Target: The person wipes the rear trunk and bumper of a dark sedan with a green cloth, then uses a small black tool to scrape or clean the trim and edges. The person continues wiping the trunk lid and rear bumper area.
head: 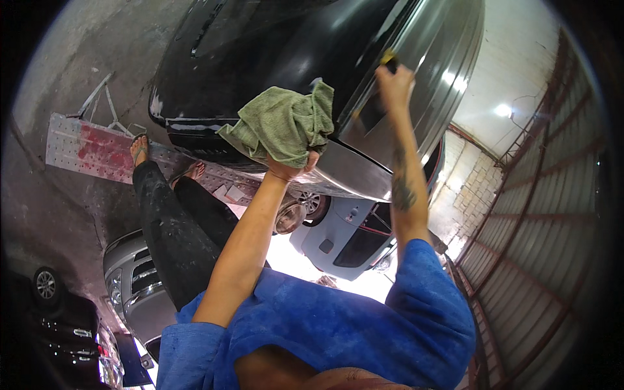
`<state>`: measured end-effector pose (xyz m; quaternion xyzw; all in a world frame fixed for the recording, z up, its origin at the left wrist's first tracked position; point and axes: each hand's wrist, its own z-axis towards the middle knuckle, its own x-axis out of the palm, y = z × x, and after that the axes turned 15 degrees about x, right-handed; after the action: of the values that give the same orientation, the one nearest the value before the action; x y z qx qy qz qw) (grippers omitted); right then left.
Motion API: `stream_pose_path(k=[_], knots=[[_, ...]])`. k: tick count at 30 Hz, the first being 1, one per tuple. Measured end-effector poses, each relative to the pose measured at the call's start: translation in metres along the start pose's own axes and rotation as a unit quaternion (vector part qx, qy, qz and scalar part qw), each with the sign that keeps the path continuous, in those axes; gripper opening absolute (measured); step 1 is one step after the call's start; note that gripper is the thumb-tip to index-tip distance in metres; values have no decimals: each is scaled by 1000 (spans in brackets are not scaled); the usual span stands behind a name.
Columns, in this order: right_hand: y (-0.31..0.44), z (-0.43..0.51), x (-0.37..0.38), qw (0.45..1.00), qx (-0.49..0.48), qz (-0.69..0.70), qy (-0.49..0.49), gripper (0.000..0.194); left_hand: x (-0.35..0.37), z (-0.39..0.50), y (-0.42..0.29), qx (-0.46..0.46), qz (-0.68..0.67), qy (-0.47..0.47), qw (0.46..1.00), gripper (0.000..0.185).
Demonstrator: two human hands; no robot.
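Note:
My left hand (288,168) grips a bunched green microfibre cloth (287,122), held in front of a vehicle's glossy black body panel (273,53). Farther out on the right, my right hand (397,85) is closed around a small yellow-and-black block (389,59); blur hides exactly what tool it is. That block is at the vehicle's shiny grey surface (434,83), beside the border with the black panel. A dark patch with a yellow spot below the hand looks like its reflection. Whether the block touches the surface, I cannot tell.
My feet, in flip-flops, stand on a perforated metal platform (63,146) with red stains and a folding leg. A grey car (161,312), a pale blue-grey vehicle (321,229) and a black car (58,321) are parked nearby. Corrugated roofing (536,214) spans the right.

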<state>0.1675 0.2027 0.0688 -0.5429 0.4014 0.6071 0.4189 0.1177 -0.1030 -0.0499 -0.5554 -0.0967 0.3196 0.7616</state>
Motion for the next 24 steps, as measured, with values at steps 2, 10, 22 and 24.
stream_pose_path(k=[2, 10, 22, 24], knots=[[19, -74, -10, 999, 36, 5, 32, 28, 0, 1, 1, 4, 6, -4, 1000, 72], [60, -164, -66, 902, 280, 203, 258, 19, 3, -3, 4, 3, 47, -14, 999, 79], [63, -168, -39, 979, 107, 78, 155, 19, -5, 5, 4, 64, 48, -33, 996, 57], [63, -169, -37, 989, 85, 59, 102, 18, -6, 6, 3, 82, 61, -58, 993, 56]])
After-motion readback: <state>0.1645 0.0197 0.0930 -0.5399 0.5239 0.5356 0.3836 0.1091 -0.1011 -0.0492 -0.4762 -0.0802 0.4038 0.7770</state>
